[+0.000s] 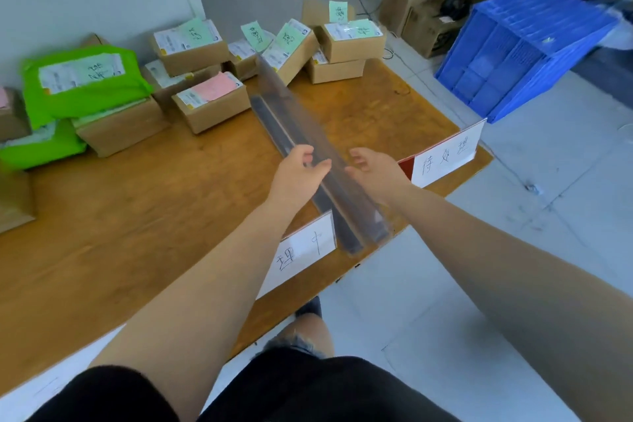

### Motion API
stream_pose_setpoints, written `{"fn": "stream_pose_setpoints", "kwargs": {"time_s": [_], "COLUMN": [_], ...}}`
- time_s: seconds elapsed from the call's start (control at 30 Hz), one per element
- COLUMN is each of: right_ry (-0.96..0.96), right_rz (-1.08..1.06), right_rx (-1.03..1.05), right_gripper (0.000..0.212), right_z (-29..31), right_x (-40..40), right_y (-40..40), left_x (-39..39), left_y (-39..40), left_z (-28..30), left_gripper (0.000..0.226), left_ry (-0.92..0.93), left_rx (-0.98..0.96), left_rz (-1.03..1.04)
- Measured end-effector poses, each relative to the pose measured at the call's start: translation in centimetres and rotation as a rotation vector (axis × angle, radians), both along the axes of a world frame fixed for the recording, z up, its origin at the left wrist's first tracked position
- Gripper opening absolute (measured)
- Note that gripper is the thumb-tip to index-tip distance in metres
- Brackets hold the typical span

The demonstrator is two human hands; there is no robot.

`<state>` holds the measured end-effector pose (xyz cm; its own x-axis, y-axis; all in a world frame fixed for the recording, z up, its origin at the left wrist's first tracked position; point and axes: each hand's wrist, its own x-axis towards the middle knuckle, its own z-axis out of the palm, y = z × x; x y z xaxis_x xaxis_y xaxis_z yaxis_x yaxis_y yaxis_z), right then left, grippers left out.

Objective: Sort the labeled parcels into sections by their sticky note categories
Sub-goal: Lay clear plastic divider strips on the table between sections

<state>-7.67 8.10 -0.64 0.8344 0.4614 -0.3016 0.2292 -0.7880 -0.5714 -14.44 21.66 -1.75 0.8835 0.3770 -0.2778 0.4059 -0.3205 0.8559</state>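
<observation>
A long clear divider [294,113] stands on edge diagonally across the wooden table [137,216]. My left hand [298,171] pinches its top edge near the middle. My right hand [373,169] is at the divider's right face with relaxed fingers. At the table's far side lie labeled parcels: a green bag [82,92], a box with a pink note [212,103], and several boxes with green notes [191,44] [352,39]. Two white section signs stand on the near edge, one left of the divider [305,250] and one right of it [445,154].
A blue plastic crate [513,51] lies tilted on the floor to the right of the table. Brown cartons [411,7] stand behind it near a white desk frame. A wall runs along the table's far left. More boxes [13,202] sit at the left edge.
</observation>
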Motion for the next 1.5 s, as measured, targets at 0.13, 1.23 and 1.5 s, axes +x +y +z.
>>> {"fn": "stream_pose_setpoints", "kwargs": {"time_s": [0.13,1.23,1.5], "right_ry": [0.161,0.461,0.290], "right_rz": [-0.017,0.126,0.240], "right_rx": [0.104,0.279,0.235], "right_gripper": [0.042,0.042,0.027], "right_z": [-1.2,-4.0,-2.9], "right_x": [3.1,8.8,10.0], "right_y": [1.9,4.4,3.8], "left_x": [3.9,7.9,9.0], "left_y": [0.1,-3.4,-4.8], "left_z": [-1.3,-0.6,-0.5], "left_gripper": [0.054,0.040,0.039], "left_ry": [0.087,0.050,0.079], "left_rx": [-0.190,-0.648,-0.629], "left_rz": [0.140,0.714,0.670]}}
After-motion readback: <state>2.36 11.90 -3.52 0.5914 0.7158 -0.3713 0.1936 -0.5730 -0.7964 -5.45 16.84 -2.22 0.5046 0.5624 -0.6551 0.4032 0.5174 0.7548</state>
